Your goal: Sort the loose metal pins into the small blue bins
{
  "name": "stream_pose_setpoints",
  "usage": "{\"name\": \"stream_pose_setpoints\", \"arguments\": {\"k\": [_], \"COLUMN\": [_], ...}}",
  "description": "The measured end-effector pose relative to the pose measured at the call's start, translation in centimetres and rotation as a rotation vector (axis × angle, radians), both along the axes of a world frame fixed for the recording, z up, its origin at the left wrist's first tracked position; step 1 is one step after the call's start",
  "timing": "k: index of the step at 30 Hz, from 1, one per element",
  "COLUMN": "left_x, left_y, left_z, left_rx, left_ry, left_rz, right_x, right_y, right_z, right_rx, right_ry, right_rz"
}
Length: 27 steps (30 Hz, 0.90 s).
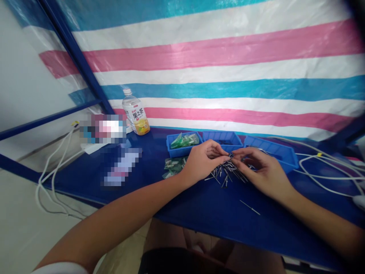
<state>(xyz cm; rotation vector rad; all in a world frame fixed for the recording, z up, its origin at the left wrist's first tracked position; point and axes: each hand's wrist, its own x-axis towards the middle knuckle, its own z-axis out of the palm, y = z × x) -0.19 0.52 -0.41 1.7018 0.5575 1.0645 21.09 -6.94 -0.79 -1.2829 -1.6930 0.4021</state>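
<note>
My left hand (203, 158) and my right hand (258, 167) meet over a pile of thin metal pins (228, 173) on the blue table (199, 213). Both hands have their fingertips pinched together around something small at the top of the pile; it looks like one or more of the pins, too small to name for certain. One loose pin (249, 207) lies apart on the table, nearer to me. Behind the hands stand blue plastic bins (270, 150); the left bin (171, 148) holds small green bags (184, 140).
A drink bottle (135, 112) with a yellow label stands at the back left. More green bags (172, 165) lie on the table left of my hand. White cables (322, 167) run across the right side, others (54, 167) hang off the left. A striped tarp (228, 57) backs the table.
</note>
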Motion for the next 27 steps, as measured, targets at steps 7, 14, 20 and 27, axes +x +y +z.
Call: {"name": "stream_pose_setpoints", "arguments": {"k": [7,14,20,27], "left_x": [-0.3,-0.2,-0.2,-0.4], "left_y": [0.0,0.1,0.0,0.1], "left_z": [0.2,0.1,0.3,0.7], "left_rx": [0.032,0.103,0.115,0.253], "left_ry": [0.1,0.106,0.101,0.246], "left_rz": [0.003,-0.013,-0.05,0.037], "right_x": [0.4,0.6,1.0,6.4], "right_y": [0.1,0.3,0.4,1.7], "right_z": [0.4,0.4,0.8,3.0], "right_rx": [0.016,-0.1,-0.107,0.134], "right_ry": [-0.089,-0.204,-0.293,-0.715], "right_rz": [0.009,0.076,0.108,-0.275]}}
